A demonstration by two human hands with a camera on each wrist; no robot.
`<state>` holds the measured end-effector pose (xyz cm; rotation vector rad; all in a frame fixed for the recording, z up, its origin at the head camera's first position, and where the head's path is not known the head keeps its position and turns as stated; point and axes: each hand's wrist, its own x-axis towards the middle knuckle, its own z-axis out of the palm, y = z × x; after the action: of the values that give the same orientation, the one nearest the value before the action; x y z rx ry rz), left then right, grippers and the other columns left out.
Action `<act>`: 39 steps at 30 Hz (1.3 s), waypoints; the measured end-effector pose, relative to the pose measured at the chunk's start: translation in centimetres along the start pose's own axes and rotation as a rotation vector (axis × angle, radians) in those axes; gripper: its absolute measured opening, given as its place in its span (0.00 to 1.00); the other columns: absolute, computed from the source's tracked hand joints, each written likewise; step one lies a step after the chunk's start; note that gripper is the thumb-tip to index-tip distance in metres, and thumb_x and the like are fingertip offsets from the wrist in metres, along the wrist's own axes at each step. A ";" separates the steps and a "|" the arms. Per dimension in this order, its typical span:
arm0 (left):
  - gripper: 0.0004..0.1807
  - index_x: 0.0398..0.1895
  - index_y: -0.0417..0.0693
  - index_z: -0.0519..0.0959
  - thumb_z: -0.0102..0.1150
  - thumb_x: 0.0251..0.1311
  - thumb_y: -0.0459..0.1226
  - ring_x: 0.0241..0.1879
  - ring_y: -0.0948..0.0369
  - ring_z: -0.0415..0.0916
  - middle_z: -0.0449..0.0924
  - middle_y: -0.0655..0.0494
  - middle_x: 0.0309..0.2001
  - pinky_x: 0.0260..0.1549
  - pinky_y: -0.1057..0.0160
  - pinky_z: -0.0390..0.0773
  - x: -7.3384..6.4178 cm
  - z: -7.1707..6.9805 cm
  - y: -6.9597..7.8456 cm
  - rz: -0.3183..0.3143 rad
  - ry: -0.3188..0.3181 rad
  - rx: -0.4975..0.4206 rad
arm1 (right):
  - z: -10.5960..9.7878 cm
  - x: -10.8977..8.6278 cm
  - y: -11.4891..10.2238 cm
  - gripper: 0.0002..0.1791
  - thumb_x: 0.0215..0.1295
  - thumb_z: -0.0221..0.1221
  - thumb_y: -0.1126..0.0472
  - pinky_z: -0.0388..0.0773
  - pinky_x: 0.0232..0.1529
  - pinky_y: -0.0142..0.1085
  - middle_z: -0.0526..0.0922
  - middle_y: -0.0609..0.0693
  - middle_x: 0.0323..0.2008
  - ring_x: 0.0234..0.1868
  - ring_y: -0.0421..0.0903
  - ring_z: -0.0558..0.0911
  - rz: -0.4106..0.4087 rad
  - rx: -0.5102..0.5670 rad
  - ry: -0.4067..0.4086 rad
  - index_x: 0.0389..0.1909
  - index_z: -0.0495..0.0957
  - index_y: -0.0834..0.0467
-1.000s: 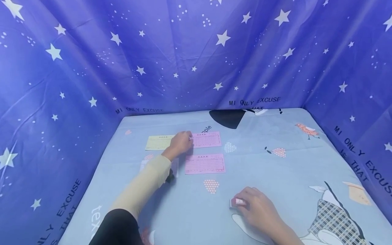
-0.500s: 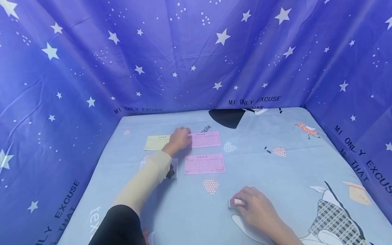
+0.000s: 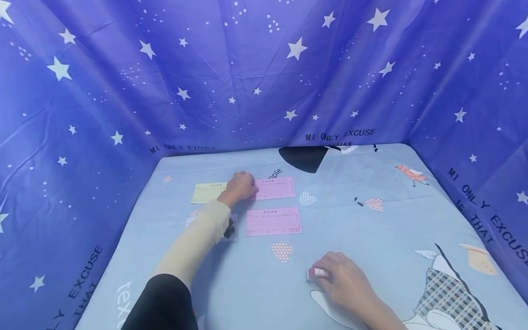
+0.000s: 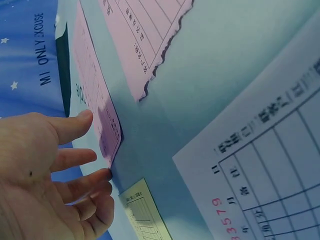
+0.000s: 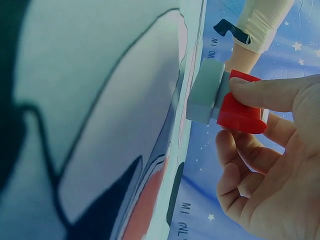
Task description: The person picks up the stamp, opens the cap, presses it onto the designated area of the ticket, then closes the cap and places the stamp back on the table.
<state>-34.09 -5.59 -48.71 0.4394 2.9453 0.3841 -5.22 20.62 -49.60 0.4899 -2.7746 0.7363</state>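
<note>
In the head view my left hand reaches over the left end of the far pink form. The left wrist view shows its thumb and fingers apart, with a fingertip at the form's corner; whether it touches is unclear. A yellow form lies just left of that hand. Nearer me is a second pink form, flat on the cloth. A white form lies under the left forearm, mostly hidden in the head view. My right hand pinches a red-and-grey stamp by its red grip, low over the cloth.
A pale blue printed cloth covers the table. Purple star-patterned curtains enclose its back and both sides. A black mount sits on the left wrist.
The head view has shifted slightly. The left hand has edged a little left and away along the far pink form's left end. The right hand keeps its hold on the stamp in place.
</note>
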 end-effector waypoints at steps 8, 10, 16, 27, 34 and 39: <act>0.15 0.44 0.45 0.83 0.67 0.63 0.46 0.46 0.50 0.73 0.76 0.48 0.45 0.48 0.49 0.77 0.0 -0.2 0.0 0.000 -0.024 0.006 | -0.4 -0.2 -0.2 0.17 0.45 0.73 0.67 0.78 0.38 0.35 0.77 0.28 0.33 0.37 0.35 0.76 0.025 -0.009 -0.023 0.31 0.83 0.40; 0.14 0.43 0.45 0.83 0.68 0.62 0.46 0.46 0.50 0.73 0.75 0.48 0.45 0.47 0.50 0.78 0.1 -0.2 0.0 -0.002 -0.024 0.014 | -0.5 -0.2 -0.3 0.17 0.46 0.73 0.67 0.78 0.39 0.35 0.77 0.28 0.33 0.37 0.35 0.76 0.026 -0.005 -0.023 0.31 0.84 0.41; 0.15 0.41 0.45 0.82 0.70 0.60 0.46 0.45 0.51 0.73 0.73 0.48 0.44 0.46 0.51 0.78 0.2 -0.2 -0.1 -0.012 -0.024 0.006 | -0.6 -0.2 -0.4 0.17 0.45 0.73 0.68 0.78 0.38 0.35 0.77 0.28 0.33 0.36 0.35 0.76 -0.002 -0.010 -0.012 0.31 0.84 0.42; 0.22 0.49 0.42 0.81 0.73 0.56 0.44 0.47 0.50 0.72 0.73 0.48 0.46 0.49 0.50 0.76 0.4 0.2 -0.7 -0.025 -0.008 -0.060 | -0.3 -0.5 -0.3 0.17 0.45 0.72 0.66 0.79 0.40 0.36 0.76 0.27 0.33 0.38 0.34 0.77 0.004 -0.001 -0.024 0.31 0.83 0.40; 0.25 0.51 0.42 0.78 0.75 0.53 0.43 0.46 0.49 0.72 0.74 0.49 0.42 0.47 0.50 0.76 0.4 0.6 -0.7 -0.003 0.055 -0.072 | -0.2 -0.6 -0.3 0.18 0.45 0.72 0.66 0.79 0.41 0.36 0.76 0.26 0.34 0.38 0.33 0.77 0.019 0.004 -0.026 0.31 0.83 0.39; 0.28 0.55 0.42 0.73 0.75 0.54 0.39 0.43 0.50 0.75 0.76 0.50 0.41 0.43 0.52 0.79 0.3 0.8 -0.5 0.000 0.079 -0.119 | 0.0 -0.6 -0.1 0.18 0.44 0.73 0.66 0.79 0.40 0.36 0.76 0.26 0.33 0.37 0.33 0.77 -0.006 0.007 0.001 0.31 0.83 0.39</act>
<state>-34.39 -5.81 -49.61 0.4188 2.9769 0.5868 -4.63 20.67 -49.72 0.4986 -2.7692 0.7452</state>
